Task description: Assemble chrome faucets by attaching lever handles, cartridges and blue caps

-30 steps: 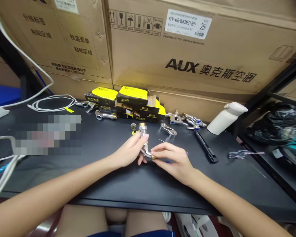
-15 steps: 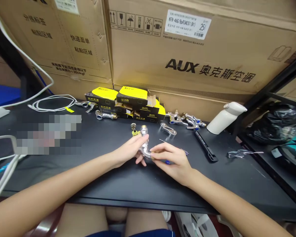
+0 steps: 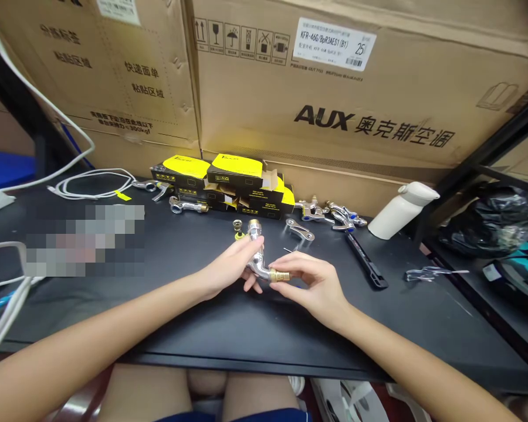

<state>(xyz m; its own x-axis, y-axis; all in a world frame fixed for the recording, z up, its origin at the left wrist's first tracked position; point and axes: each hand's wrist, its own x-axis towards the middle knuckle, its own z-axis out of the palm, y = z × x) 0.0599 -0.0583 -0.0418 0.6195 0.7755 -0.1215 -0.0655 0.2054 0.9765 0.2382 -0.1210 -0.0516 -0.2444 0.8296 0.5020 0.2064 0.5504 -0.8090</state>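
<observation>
My left hand (image 3: 235, 261) is closed around a chrome faucet body (image 3: 259, 268), which stands tilted with its threaded end up. A brass hose nozzle (image 3: 281, 275) sits at the faucet's lower right outlet and points to the right. Thumb and fingertips of my right hand (image 3: 319, 284) pinch this nozzle where it meets the chrome. Behind the left hand, a small metal fitting with a yellow part (image 3: 238, 228) rests on the black table (image 3: 193, 328). A flat chrome wrench (image 3: 300, 230) lies beyond the right hand.
Black-and-yellow boxes (image 3: 250, 184) are stacked at the back, with more chrome faucets (image 3: 321, 212) on both sides. A black-handled tool (image 3: 366, 261) and a white bottle (image 3: 402, 210) are at right. White cables (image 3: 92, 183) lie at left; large cartons (image 3: 356, 88) stand behind.
My right fingers have opened slightly and shifted right, so the brass nozzle they covered before now shows. The left hand keeps its grip on the faucet.
</observation>
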